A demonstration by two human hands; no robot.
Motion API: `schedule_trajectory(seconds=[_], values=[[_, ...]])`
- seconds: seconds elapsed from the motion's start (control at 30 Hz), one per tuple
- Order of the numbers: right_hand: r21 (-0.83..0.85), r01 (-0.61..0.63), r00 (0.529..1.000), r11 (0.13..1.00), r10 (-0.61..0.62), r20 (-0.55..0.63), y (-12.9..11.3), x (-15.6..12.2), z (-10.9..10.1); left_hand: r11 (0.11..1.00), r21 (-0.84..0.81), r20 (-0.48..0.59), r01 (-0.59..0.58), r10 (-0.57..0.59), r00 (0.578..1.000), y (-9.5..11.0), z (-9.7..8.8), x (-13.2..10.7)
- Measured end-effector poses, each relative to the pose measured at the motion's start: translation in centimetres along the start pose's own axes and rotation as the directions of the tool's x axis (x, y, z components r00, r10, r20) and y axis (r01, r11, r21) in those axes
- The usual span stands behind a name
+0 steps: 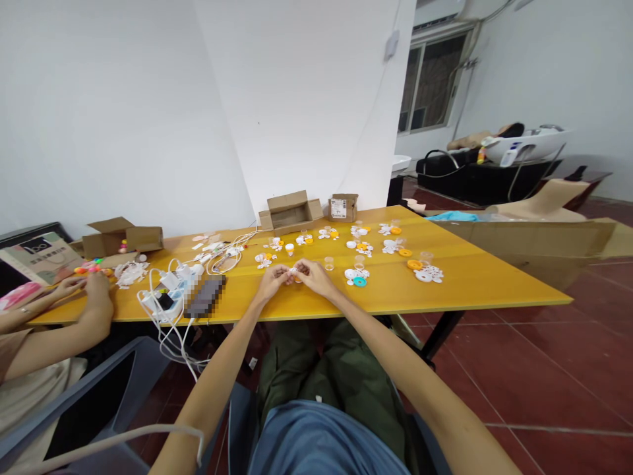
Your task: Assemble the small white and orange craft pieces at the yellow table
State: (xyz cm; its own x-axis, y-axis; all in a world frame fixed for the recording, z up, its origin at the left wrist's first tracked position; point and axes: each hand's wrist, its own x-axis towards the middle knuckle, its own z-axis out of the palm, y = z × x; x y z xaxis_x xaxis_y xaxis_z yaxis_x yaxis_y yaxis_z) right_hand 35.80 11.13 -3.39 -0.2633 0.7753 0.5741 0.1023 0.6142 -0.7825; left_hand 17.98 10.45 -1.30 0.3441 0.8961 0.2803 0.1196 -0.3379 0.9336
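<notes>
Over the front part of the yellow table, my left hand [275,281] and my right hand [314,277] meet with bent fingers. Between their fingertips is a small white piece [293,270] with dark marks; its kind is too small to make out. An orange part shows just below the fingers. To the right of my right hand stands a clear plastic cup [329,263]. Beyond it lies a turquoise ring [359,282] beside white discs. Just behind my hands is a white-and-orange piece [289,249].
Several clusters of white discs, orange rings [414,265] and clear cups cover the table. Cardboard boxes [289,212] line the back. At left are a power strip [185,290], tangled white cables and a blurred dark object [204,297]. A co-worker's hands [93,290] handle colourful pieces.
</notes>
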Motion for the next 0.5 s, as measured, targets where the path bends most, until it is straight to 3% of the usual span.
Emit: schedule_trajectory(seconds=[0.5], values=[[0.044,-0.041,0.999,0.998,0.041,-0.013,0.12,0.17,0.07,0.999,0.054,-0.007,-0.003,0.003,1.000,-0.21,0.10,-0.03]])
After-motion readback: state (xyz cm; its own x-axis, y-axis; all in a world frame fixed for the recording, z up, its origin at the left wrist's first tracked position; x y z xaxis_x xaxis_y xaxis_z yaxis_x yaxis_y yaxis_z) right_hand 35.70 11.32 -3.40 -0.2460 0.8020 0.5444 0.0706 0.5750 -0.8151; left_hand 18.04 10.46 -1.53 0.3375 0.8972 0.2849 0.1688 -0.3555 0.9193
